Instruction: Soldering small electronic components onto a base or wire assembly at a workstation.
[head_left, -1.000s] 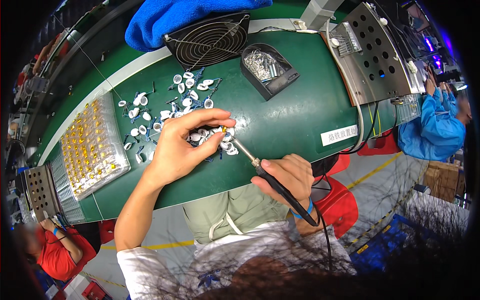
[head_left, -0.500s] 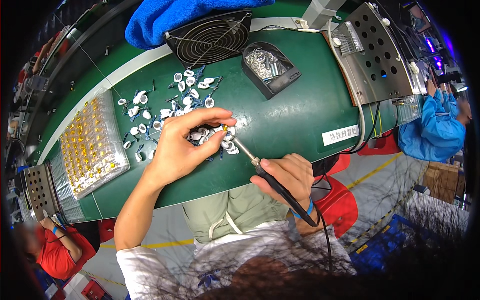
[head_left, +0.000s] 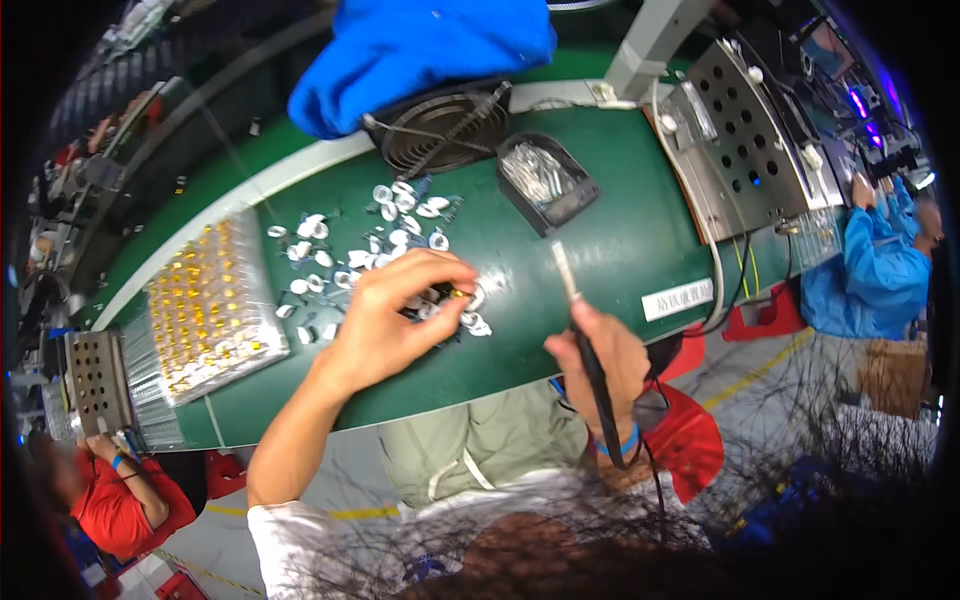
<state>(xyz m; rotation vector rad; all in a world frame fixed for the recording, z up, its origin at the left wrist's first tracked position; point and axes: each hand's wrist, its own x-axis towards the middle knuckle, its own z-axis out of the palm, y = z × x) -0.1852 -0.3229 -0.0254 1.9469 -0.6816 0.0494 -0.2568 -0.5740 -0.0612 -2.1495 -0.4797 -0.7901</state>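
Note:
My left hand (head_left: 385,315) pinches a small gold-coloured part (head_left: 459,293) between thumb and forefinger, just above the green table. Beneath and beyond its fingers lie several small white round parts (head_left: 400,237) with dark blue leads. A soldering iron (head_left: 596,372) is gripped in my right hand (head_left: 618,352). Its black handle slants back toward my wrist, while the pale shaft points away from me. The iron's tip stands apart from the gold part, close to the near edge of a black container (head_left: 573,207) that holds tangled silvery metal strands.
A clear plastic tray (head_left: 265,300) with rows of gold-coloured parts lies at left. Behind stand a black fan (head_left: 440,135) and a blue cloth (head_left: 425,50). A perforated metal box (head_left: 735,140) is at right. Co-workers in red and blue sit at either side.
The soldering iron has moved from the gold part, away and to the right, toward the black container. My left hand keeps its pinch. The whole view has shifted slightly.

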